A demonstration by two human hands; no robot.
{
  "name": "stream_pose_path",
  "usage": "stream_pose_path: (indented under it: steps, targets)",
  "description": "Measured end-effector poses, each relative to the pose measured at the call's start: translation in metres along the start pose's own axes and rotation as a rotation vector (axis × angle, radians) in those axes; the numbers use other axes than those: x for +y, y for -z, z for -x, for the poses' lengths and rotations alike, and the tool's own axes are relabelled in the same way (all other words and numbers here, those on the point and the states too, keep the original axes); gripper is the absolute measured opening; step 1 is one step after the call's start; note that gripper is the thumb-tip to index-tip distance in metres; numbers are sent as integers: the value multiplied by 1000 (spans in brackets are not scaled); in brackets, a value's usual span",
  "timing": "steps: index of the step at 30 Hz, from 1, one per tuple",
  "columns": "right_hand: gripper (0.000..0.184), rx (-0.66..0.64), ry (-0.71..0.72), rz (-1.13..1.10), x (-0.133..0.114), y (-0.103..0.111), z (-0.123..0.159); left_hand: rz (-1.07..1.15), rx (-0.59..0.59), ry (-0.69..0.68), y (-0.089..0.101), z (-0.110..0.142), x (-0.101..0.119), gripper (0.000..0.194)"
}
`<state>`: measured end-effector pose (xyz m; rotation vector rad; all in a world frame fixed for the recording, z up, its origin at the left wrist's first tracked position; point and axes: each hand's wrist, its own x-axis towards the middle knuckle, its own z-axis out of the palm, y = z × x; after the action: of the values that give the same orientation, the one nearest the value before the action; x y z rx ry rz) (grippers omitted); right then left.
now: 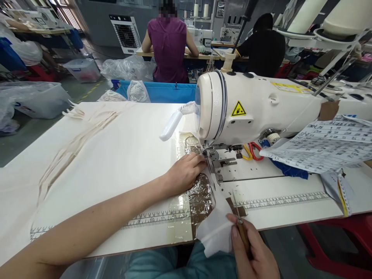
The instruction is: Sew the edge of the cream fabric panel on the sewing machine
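Note:
My left hand (186, 172) lies flat on the white table, fingers stretched toward the presser foot (213, 159) of the white sewing machine (250, 108), pressing on shiny brown tape (200, 193) stuck to the tabletop. A piece of white fabric (216, 228) hangs over the table's front edge below the needle area. My right hand (252, 252) is at the front edge, fingers closed around a thin tool with a brown handle (242, 230), its metal tip pointing up toward the fabric.
Long cream fabric strips (78, 139) lie across the table's left side. Red and yellow scissors (251, 151), blue cloth and printed paper sheets (325, 145) sit right of the needle. Ruler tapes (279, 199) run along the front edge. Two people sit at machines behind.

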<state>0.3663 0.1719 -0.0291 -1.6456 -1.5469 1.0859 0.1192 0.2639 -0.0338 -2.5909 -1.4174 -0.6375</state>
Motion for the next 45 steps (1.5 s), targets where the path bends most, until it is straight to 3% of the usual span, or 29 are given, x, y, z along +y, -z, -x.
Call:
stream_pose_path:
  steps: [6, 11, 19, 25, 28, 38, 45]
  targets:
    - [33, -33, 202, 29, -7, -4, -14, 3, 29, 49, 3, -3, -2, 33]
    - [31, -86, 312, 115, -5, 0, -24, 123, 60, -33, 3, 0, -4, 32]
    - [30, -37, 515, 175, 2, -10, -40, 33, 24, 29, 3, -1, -7, 34]
    - [33, -63, 478, 170, -4, -15, -44, 17, 53, 6, 5, 1, 0, 32]
    - [36, -74, 450, 185, -8, -15, -46, 1, 14, -17, 5, 2, 1, 30]
    - [32, -64, 562, 227, -14, -23, -58, -111, -99, 56, 6, -3, 2, 36]
    - [25, -82, 633, 132, -25, -23, -54, -61, -53, 63, 2, -1, -1, 35]
